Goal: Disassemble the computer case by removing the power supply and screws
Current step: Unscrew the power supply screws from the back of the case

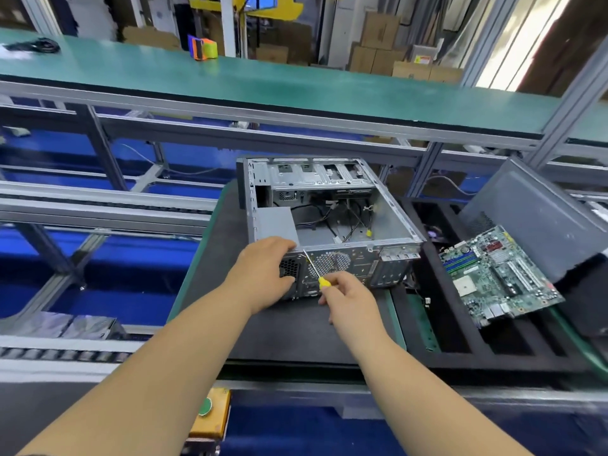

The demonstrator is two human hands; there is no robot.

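Right now the right hand (350, 299) is curled around the yellow handle of a small screwdriver (316, 270), whose thin metal shaft runs up and to the left until its tip meets the top edge of the computer case's (388, 222) near panel. The left hand (263, 274) lies just beside it on the left, fingers bent over the near left corner of the case, covering part of the honeycomb vent there and pressing against the metal.

Directly beyond the left hand, inside the open case, sits the grey power supply (275, 222), filling the near left corner. Loose wires (348, 218) trail across the case floor to its right, and drive bays (316, 179) fill the far end. The case rests on a dark mat (296, 334) on the bench.

To the right, a green motherboard (496, 274) lies tilted on a black slotted tray (460, 350), with a grey side panel (533, 205) leaning behind it. Farther off, a green conveyor (263, 83) crosses the scene, carrying an orange tape dispenser (203, 47).
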